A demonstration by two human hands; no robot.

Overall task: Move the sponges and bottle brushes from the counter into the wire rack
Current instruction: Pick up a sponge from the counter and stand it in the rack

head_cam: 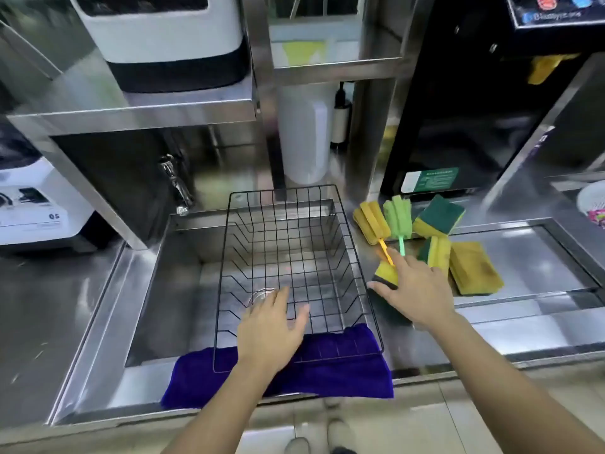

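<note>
Black wire rack (pixel 294 257) sits in the steel sink (pixel 163 273) at frame centre, empty, its near edge on a purple cloth (pixel 343 371). Left hand (pixel 271 326) hovers flat over the rack, fingers spread, holding nothing. Right hand (pixel 415 290) lies on the nearest yellow-and-green sponge (pixel 388 273) at centre right, thumb alongside, index extended; grip not closed yet as far as I can tell. Yellow bottle brush (pixel 373 221), green bottle brush (pixel 397 214) and three more sponges (pixel 440 214) wait on the counter (pixel 523 257) behind. Suggest: pinch the sponge across its short sides, lift clear of the brush handles, drop mid-rack.
</note>
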